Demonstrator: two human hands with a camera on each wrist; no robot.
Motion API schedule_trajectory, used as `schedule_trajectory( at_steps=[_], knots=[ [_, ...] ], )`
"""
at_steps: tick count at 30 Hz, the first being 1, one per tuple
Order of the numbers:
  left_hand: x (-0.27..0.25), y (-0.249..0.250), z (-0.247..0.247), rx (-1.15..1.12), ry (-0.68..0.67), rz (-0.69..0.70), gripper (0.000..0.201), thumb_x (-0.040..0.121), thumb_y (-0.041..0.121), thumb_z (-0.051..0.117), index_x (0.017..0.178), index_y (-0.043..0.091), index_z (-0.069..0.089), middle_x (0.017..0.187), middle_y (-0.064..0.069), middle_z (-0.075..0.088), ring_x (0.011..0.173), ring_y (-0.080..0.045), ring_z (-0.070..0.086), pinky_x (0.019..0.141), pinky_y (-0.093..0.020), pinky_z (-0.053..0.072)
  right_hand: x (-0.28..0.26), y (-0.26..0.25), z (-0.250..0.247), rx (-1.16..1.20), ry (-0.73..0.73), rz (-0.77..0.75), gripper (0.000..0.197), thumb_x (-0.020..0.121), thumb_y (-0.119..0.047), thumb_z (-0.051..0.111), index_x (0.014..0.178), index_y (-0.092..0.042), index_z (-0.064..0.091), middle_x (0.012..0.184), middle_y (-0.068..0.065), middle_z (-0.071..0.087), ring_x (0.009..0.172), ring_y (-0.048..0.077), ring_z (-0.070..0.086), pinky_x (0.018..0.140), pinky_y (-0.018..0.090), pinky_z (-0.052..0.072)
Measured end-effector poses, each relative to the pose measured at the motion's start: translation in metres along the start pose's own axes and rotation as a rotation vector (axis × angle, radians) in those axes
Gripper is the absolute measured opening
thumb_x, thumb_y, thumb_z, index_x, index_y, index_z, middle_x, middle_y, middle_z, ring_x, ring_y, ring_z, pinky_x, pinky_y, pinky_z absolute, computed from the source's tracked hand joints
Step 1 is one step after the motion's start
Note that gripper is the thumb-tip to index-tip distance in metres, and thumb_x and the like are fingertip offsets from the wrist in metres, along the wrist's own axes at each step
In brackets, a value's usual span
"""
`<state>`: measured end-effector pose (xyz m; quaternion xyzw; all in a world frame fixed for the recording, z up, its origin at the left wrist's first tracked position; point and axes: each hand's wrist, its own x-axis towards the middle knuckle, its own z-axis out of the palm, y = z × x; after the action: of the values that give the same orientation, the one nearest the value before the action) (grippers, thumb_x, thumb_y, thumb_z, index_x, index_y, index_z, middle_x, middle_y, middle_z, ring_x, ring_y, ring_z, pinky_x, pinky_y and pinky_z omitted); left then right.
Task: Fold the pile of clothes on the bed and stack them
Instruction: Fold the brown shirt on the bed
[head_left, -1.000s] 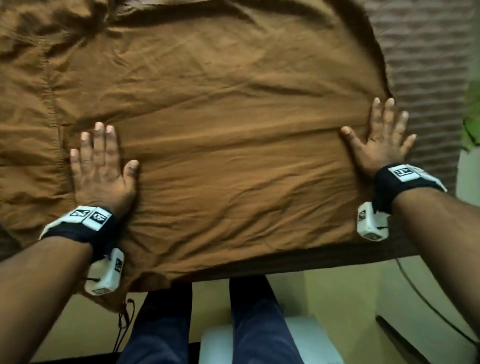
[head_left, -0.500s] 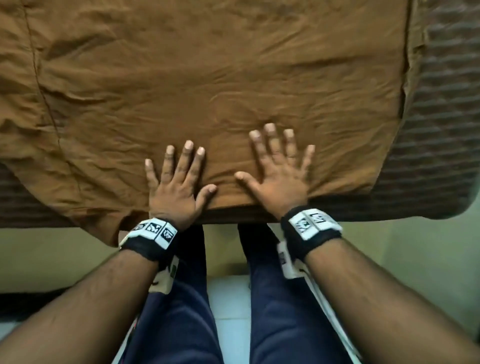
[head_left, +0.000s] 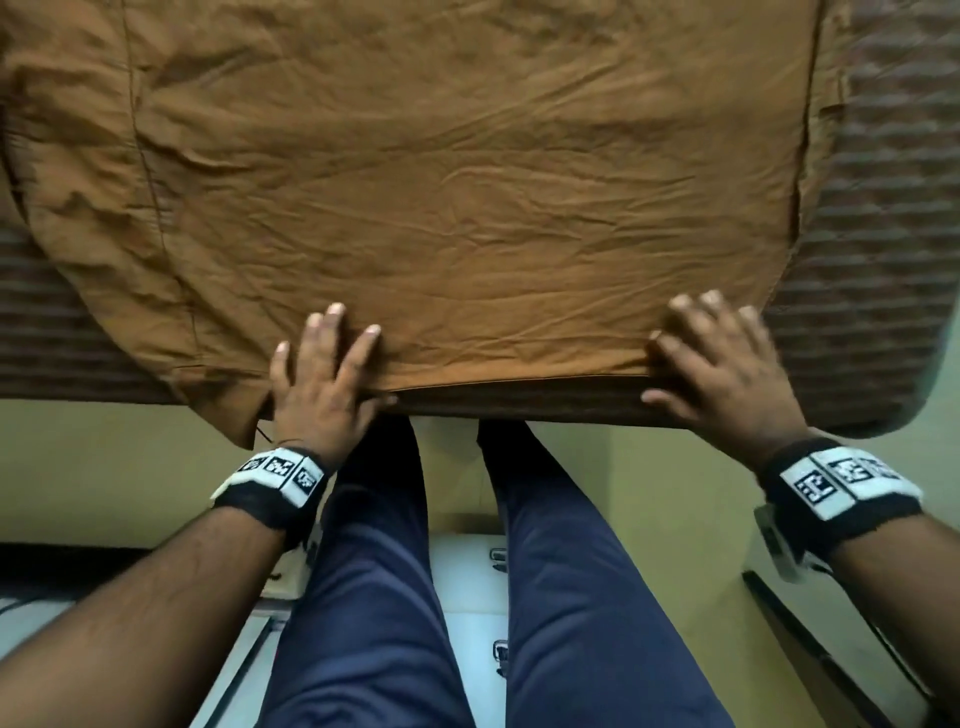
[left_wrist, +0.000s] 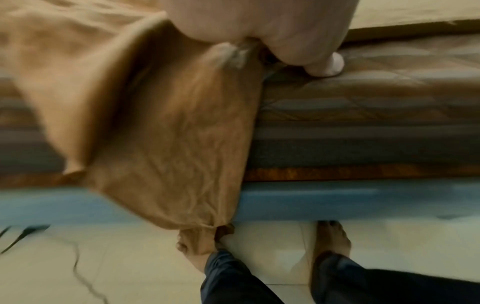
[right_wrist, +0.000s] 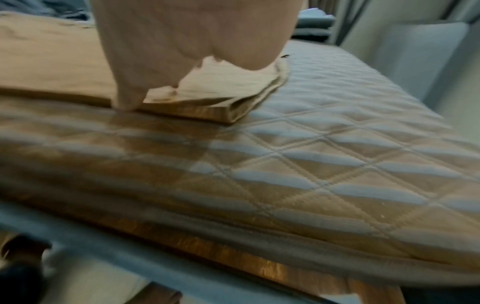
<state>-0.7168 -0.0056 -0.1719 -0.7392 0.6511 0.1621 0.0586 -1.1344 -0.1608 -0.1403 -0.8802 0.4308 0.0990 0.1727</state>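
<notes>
Hands at near hem of brown garment (head_left: 467, 197) on bed (head_left: 883, 260): left hand (head_left: 322, 384), right hand (head_left: 727, 374), fingers spread, thumbs tucking under; next, probably lifting hem for fold.

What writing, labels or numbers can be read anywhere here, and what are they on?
No words or numbers can be read.
left wristband: black-and-white square code patterns, no letters.
right wristband: the same kind of patterns, partly blurred.
brown garment and quilted mattress: no print visible.
</notes>
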Motion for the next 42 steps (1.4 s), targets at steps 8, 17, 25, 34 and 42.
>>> schedule_trajectory(
  at_steps=[8,17,25,34,42],
  knots=[
    [-0.013,-0.017,-0.030,-0.219,0.127,-0.006,0.033,0.081,0.017,0.048,0.098,0.003,0.073,0.096,-0.018,0.069,0.080,-0.041,0.063,0.073,-0.045,0.043,0.003,0.019,-0.029,0.171,-0.001,-0.081,0.025,0.087,-0.012,0.049,0.100,0.002,0.066,0.096,0.022,0.065,0.090,0.042,0.064,0.083,0.053,0.052],
    [0.061,-0.045,-0.125,-0.288,0.236,0.208,0.044,0.100,0.034,0.050,0.128,0.002,0.064,0.104,-0.016,0.064,0.086,-0.030,0.059,0.072,-0.037,0.050,0.084,0.064,-0.108,0.356,0.288,0.028,0.024,0.094,-0.011,0.058,0.110,0.005,0.065,0.101,0.022,0.064,0.094,0.024,0.058,0.087,0.017,0.040],
    [0.217,-0.078,-0.133,-0.283,0.022,0.172,0.031,0.078,0.017,0.082,0.107,0.006,0.075,0.092,-0.007,0.068,0.083,-0.037,0.063,0.076,-0.041,0.047,0.199,0.103,-0.110,0.427,0.020,0.273,0.020,0.092,-0.017,0.068,0.110,-0.009,0.071,0.101,0.007,0.067,0.095,0.020,0.060,0.073,0.021,0.041],
    [0.203,-0.087,-0.136,-0.471,0.069,0.158,0.043,0.087,0.041,0.069,0.127,0.038,0.054,0.108,0.023,0.056,0.098,-0.024,0.057,0.088,-0.033,0.044,0.185,0.037,-0.129,0.158,0.079,0.375,0.035,0.092,-0.024,0.066,0.123,-0.011,0.059,0.124,0.019,0.052,0.115,0.037,0.050,0.096,0.048,0.043],
    [0.065,-0.194,-0.108,-0.414,0.286,-0.016,0.035,0.096,0.021,0.048,0.122,0.044,0.051,0.124,0.004,0.063,0.112,-0.035,0.056,0.099,-0.038,0.040,0.126,-0.250,-0.008,0.713,-0.539,0.363,0.057,0.081,-0.050,0.073,0.129,-0.029,0.053,0.096,-0.007,0.068,0.094,0.018,0.066,0.085,0.038,0.053]
  ],
)
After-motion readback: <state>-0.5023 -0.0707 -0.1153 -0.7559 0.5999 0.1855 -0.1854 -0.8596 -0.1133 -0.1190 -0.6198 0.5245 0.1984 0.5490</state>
